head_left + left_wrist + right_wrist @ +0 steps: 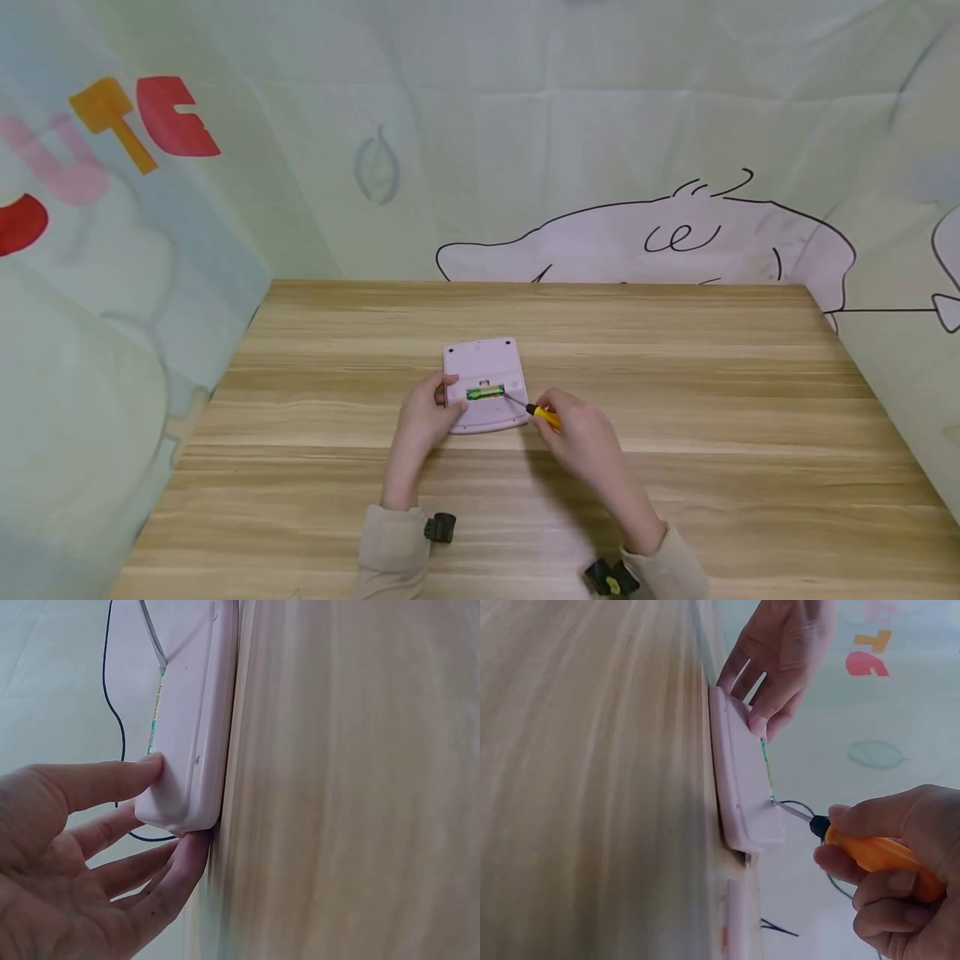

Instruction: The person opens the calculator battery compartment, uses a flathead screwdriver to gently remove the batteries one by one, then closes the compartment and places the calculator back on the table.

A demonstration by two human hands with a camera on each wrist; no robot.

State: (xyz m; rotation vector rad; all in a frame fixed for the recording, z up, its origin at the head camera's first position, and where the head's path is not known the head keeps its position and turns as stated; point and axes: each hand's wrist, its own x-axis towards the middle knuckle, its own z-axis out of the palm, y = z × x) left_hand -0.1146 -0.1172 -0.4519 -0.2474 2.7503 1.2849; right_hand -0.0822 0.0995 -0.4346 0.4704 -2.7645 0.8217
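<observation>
A pale pink calculator-like device (484,362) lies on the table with its back up. Set in its uncovered battery slot is a green and yellow battery (486,392). My left hand (427,412) holds the device by its left edge, thumb on top and fingers at the side, as the left wrist view also shows. In my right hand (581,433) is a screwdriver (881,855) with a yellow-orange handle, black collar and thin metal shaft. Its tip meets the right end of the battery slot; whether it touches the battery itself, I cannot tell.
The wood-grain table (675,358) stretches around the device. Behind it hangs a pale printed cloth (480,167) with cartoon drawings and letters. A pink piece (736,919) shows at the bottom of the right wrist view. Black wrist mounts (441,527) sit at both sleeves.
</observation>
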